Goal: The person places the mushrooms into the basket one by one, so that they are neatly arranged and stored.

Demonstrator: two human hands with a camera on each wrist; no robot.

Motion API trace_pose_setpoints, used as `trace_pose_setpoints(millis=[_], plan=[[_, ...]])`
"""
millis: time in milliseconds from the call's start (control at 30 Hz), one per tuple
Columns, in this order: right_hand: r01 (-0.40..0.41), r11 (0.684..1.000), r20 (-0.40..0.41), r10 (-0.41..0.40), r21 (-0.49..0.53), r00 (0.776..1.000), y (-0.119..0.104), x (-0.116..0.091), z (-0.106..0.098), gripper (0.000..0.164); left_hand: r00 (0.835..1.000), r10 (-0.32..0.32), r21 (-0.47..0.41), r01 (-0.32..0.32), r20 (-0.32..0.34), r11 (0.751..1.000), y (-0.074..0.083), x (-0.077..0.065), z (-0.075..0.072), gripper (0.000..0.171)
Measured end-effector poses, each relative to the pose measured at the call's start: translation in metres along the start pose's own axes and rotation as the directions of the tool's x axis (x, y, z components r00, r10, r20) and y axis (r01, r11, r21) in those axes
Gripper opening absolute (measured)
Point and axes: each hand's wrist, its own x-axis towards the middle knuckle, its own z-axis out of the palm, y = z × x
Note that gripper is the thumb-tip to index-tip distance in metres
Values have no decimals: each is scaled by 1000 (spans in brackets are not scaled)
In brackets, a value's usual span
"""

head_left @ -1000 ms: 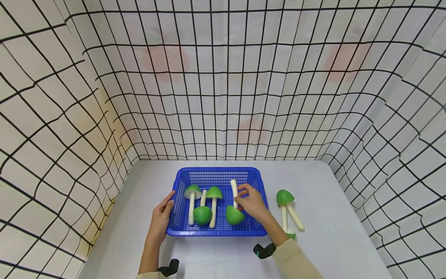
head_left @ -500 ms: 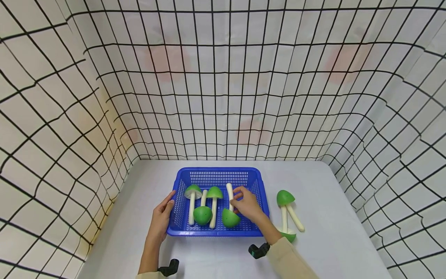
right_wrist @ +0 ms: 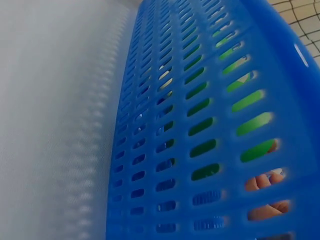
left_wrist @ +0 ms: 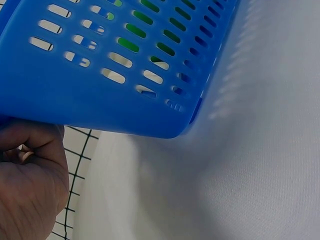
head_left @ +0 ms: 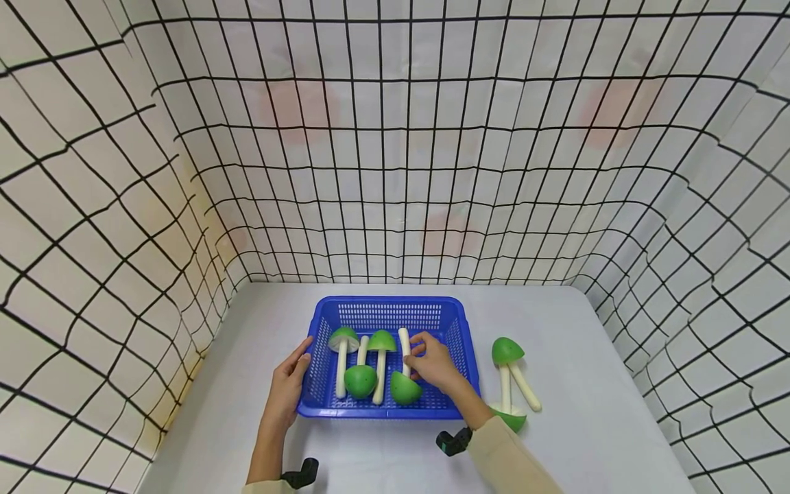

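A blue plastic basket (head_left: 387, 414) sits on the white table. My left hand (head_left: 287, 385) grips its left rim; in the left wrist view the hand's thumb and finger are curled at the basket's edge. Inside the basket, my right hand (head_left: 435, 362) pinches the white stem of a toy mushroom (head_left: 405, 389) whose green cap points toward me. To its left lie three more green-capped mushrooms: one (head_left: 342, 339) with the cap away from me, one (head_left: 360, 382) with the cap near, and another (head_left: 382, 341) cap away. The right wrist view shows mostly the basket's slotted wall (right_wrist: 200, 110).
Right of the basket, on the table (head_left: 580, 357), lie a mushroom (head_left: 508, 351) with its cap away from me and another (head_left: 512, 420) with its cap near, partly behind the right sleeve. A black grid-patterned white cloth (head_left: 395, 171) encloses the back and sides.
My right hand has moved left inside the basket, bringing the pinched mushroom closer to the other three. The left hand has stayed at the basket's left rim.
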Motion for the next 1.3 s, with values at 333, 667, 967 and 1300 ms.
trace_pose_setpoints(millis=[333,667,967,1300], plan=[[-19,999,18,20,-39,1000,6,4,5,44,1000,-12,-10,12,-2,1000,-1,-1,0,43],[-25,997,44,29,-74,999,11,8,9,43,1000,-4,-16,4,-3,1000,1,-1,0,42],[-15,985,68,27,-173,997,9,7,9,41,1000,3,-16,-3,3,1000,0,1,-1,43],[27,969,75,-9,-247,997,5,3,5,41,1000,-2,-16,3,4,1000,0,0,0,43]])
